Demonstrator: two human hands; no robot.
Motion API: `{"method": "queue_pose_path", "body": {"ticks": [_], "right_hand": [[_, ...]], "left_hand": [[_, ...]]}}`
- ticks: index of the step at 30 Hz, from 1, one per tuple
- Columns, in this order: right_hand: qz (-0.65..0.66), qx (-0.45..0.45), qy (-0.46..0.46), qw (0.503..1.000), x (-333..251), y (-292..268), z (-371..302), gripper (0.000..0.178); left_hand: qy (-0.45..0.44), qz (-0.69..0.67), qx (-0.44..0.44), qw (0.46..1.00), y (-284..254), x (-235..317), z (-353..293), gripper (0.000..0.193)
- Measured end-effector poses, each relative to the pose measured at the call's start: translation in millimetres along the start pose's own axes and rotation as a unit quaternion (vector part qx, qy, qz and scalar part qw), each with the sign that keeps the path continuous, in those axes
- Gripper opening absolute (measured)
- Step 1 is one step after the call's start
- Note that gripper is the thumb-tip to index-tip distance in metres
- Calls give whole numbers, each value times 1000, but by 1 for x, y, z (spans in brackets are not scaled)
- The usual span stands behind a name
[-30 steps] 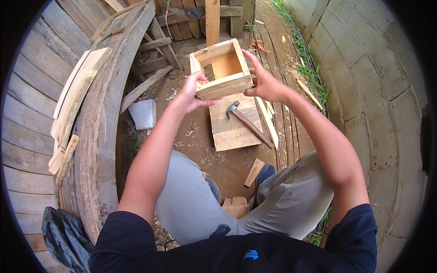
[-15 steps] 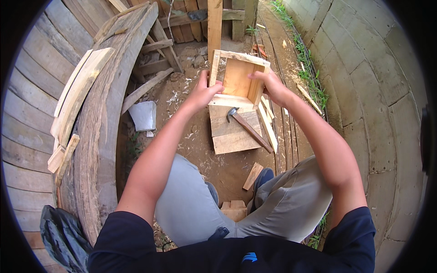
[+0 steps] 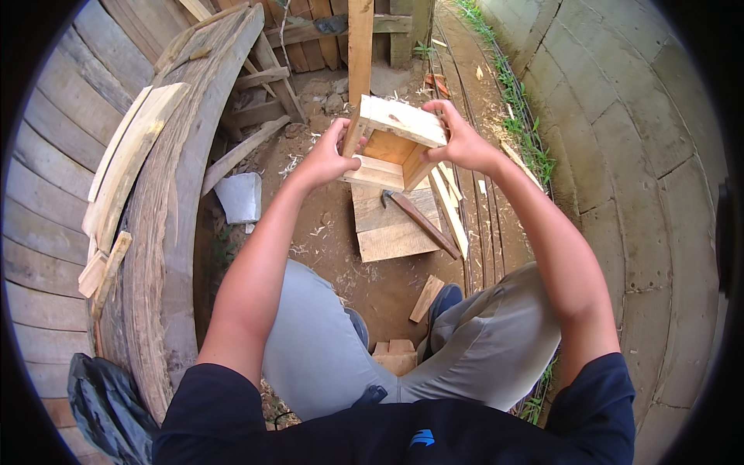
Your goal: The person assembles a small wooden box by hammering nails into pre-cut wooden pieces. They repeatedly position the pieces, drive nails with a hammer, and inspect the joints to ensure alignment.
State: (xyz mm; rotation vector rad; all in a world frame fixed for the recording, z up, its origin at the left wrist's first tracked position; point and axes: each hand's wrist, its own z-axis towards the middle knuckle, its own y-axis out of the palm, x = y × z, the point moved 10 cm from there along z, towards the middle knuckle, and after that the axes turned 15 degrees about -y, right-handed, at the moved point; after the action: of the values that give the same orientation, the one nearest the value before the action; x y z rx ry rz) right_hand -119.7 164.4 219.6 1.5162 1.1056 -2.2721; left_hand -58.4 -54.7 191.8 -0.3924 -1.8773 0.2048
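An open wooden box [image 3: 393,143] made of pale planks hangs in the air above the dirt ground, tilted with its opening toward me. My left hand [image 3: 329,157] grips its left side and my right hand [image 3: 459,142] grips its right side. Below the box a hammer [image 3: 418,219] with a wooden handle lies across a flat wooden board [image 3: 391,232] on the ground.
A curved stack of planks [image 3: 155,209] runs along the left. A pale flat piece [image 3: 240,198] lies on the dirt by it. Wood offcuts [image 3: 426,298] lie near my knees. An upright post [image 3: 360,46] stands behind the box. A concrete wall [image 3: 635,155] rises at right.
I have turned the box in both hands: its opening faced up, then away, and now tilts toward me. The hammer and board have not moved.
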Motion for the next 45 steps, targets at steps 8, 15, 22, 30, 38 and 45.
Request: {"method": "queue_pose_path", "body": {"ticks": [8, 15, 22, 30, 38, 45], "right_hand": [[-211, -51, -89, 972, -38, 13, 7, 89], [-203, -76, -157, 964, -39, 25, 8, 97], [-202, -70, -139, 967, -41, 41, 1, 101], [-93, -32, -3, 995, 0, 36, 11, 61], [84, 20, 163, 983, 38, 15, 0, 49], [211, 101, 182, 955, 61, 6, 1, 35]], "left_hand": [[122, 43, 82, 988, -16, 11, -3, 65], [131, 153, 149, 968, -15, 20, -8, 62], [158, 237, 172, 943, -9, 19, -7, 65], [77, 132, 101, 983, -16, 6, 6, 87], [-190, -60, 57, 978, -18, -55, 12, 107], [-80, -107, 21, 991, -1, -41, 29, 60]]}}
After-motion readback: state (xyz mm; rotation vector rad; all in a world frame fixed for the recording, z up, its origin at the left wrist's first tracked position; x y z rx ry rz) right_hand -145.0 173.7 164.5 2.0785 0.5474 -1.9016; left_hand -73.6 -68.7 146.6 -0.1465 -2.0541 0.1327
